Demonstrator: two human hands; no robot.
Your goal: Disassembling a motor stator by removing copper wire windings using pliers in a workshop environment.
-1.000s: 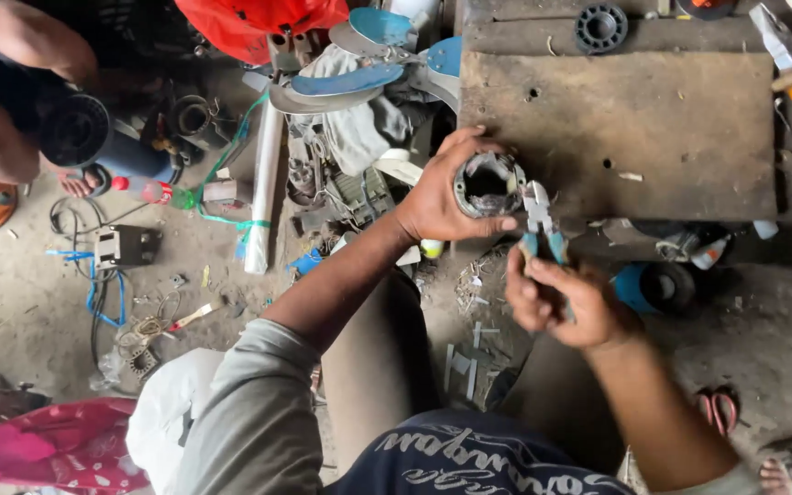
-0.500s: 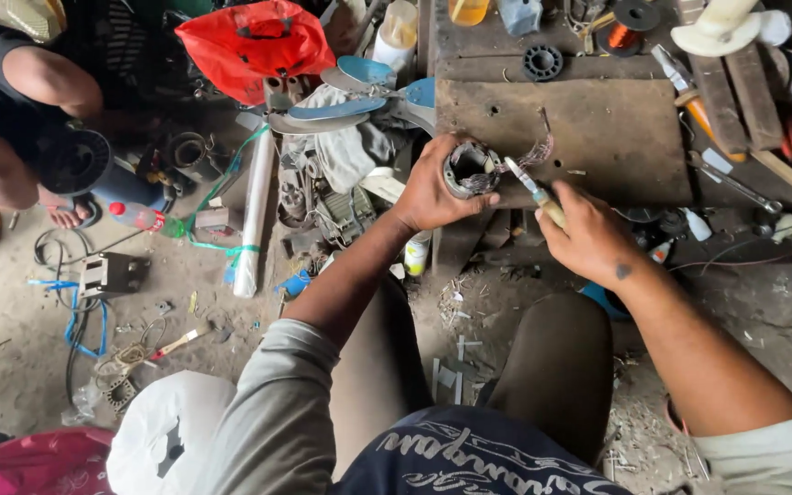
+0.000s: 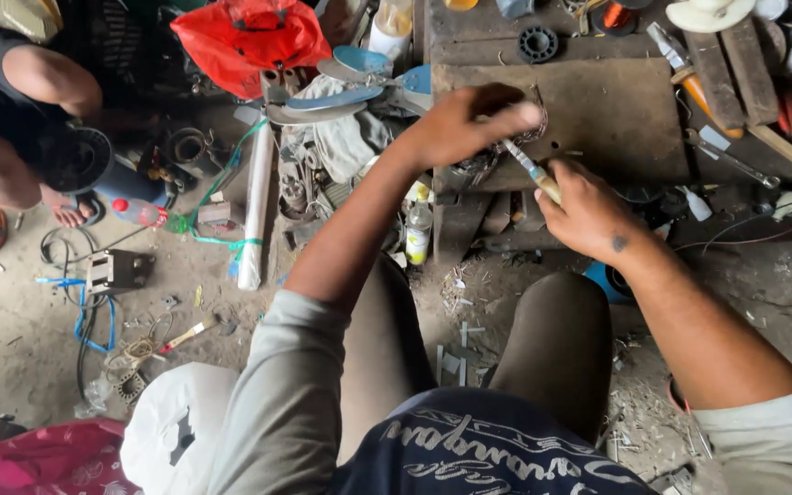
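Note:
My left hand (image 3: 465,124) is clamped over a round metal motor part (image 3: 477,165) with copper-coloured wire windings, pressing it onto the worn wooden board (image 3: 625,115). The hand hides most of the part, and only wire loops show at its edges. My right hand (image 3: 588,215) grips a slim hand tool (image 3: 533,172) with a blue and yellow handle. The tool's metal tip points up and left and meets the motor part just under my left fingers. Both knees sit below the hands.
Another person (image 3: 11,119) squats at the far left beside a black round part. A red bag (image 3: 249,37), blue fan blades (image 3: 359,82), a white pipe (image 3: 257,211) and a small bottle (image 3: 419,229) lie left of the board. Tools and wood strips (image 3: 726,73) crowd its right.
My left hand has turned over and set the motor part down on the board, now covering it. My right hand brought the tool tip in against it.

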